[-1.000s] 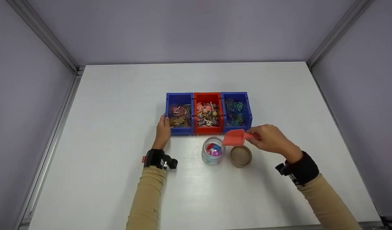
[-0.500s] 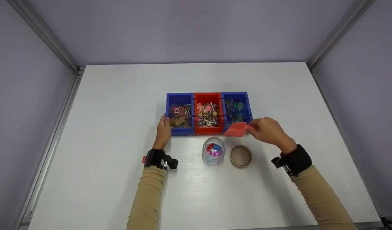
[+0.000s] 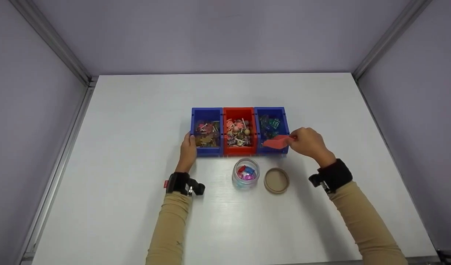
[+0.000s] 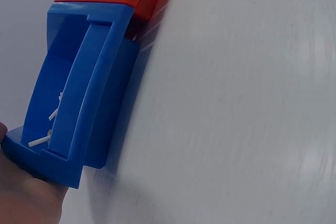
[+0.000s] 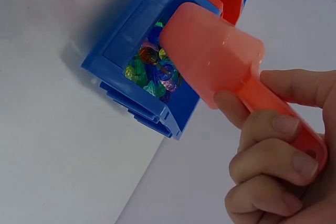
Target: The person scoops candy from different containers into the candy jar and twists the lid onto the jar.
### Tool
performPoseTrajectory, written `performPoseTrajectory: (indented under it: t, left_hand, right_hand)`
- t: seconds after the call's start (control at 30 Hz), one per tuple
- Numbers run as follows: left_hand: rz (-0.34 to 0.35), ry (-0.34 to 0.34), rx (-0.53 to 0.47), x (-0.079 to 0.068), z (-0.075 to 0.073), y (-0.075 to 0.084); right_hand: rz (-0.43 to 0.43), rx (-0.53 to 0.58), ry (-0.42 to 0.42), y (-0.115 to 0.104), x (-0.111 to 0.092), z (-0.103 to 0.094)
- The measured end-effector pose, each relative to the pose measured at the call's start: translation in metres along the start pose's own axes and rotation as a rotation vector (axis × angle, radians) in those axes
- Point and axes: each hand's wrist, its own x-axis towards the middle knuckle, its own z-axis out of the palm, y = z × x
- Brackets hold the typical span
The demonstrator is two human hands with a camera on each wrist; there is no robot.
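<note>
My right hand [image 3: 309,142] grips the handle of a coral-red plastic scoop [image 5: 210,45]. The scoop's blade hangs over the front part of the right blue bin [image 3: 258,110], above shiny coloured candies [image 5: 152,72]. On the far side of the row, my left hand [image 3: 188,151] holds the outer side wall of the left blue bin [image 4: 100,77]; a fingertip shows at its rim in the left wrist view. Most of the left fingers are hidden. In front of the bins stands a glass jar [image 3: 237,176] with a few red, blue and pink wrapped pieces inside.
Between the blue bins sits a red bin [image 3: 239,150] of lollipops. Several lollipops [image 3: 207,129] lie in the left bin. A round tan lid [image 3: 277,180] is beside the jar on the white table [image 3: 137,110]. Grey walls enclose the table's back and sides.
My right hand has carried the scoop away from beside the jar, up and back over the right blue bin, tilting its blade. My left hand stays at the left bin.
</note>
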Motion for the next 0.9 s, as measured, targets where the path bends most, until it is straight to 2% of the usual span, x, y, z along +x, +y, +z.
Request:
performPoseTrajectory:
  t: [0.27,0.5,0.9]
  left_hand:
    - [0.016,-0.008,-0.035,0.000,0.000,-0.002]
    - [0.014,-0.002,-0.027,0.000,0.001,-0.002]
    - [0.033,0.030,0.008,0.000,0.001,0.000]
  right_hand:
    - [0.127,0.025,-0.120,-0.002,0.018,-0.010]
    - [0.194,0.003,-0.203,-0.008,0.035,-0.021]
    - [0.279,-0.095,-0.269,-0.021,0.048,-0.013]
